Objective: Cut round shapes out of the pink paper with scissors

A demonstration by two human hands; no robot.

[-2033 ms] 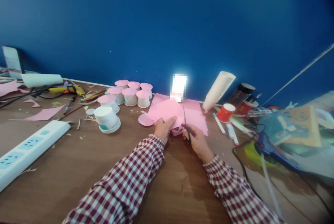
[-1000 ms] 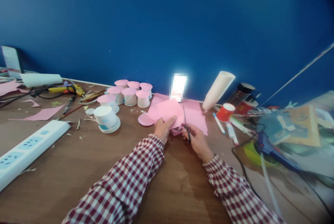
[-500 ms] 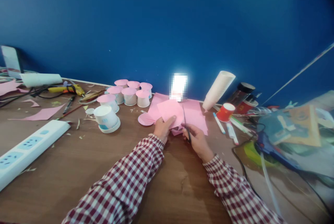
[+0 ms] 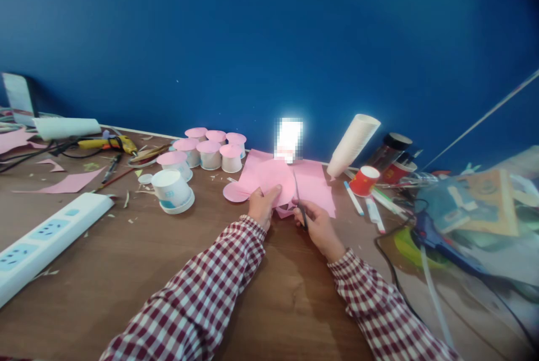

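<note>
My left hand [image 4: 261, 207] is closed on a piece of pink paper [image 4: 275, 178], thumb on top; its outline looks rounded. In my right hand [image 4: 315, 224] is a pair of scissors [image 4: 300, 199], with the blades pointing away from me along the paper's right edge. Larger pink sheets [image 4: 316, 178] lie underneath, against the wall. A pink paper disc [image 4: 236, 192] rests on the table just left of my left hand. Further left, several white paper cups [image 4: 209, 158] stand with pink discs on top.
An upright white cup [image 4: 172, 187] sits left of my hands, near a white power strip [image 4: 54, 237]. To the right are a leaning stack of paper cups [image 4: 352, 145], a red cup [image 4: 364, 181], markers [image 4: 353, 198] and a blue glue gun [image 4: 442, 243]. A yellow glue gun [image 4: 109, 143] lies far left.
The pink paper in my left hand has turned, so its far edge now looks rounded instead of angular. Both hands and the scissors stay in nearly the same place.
</note>
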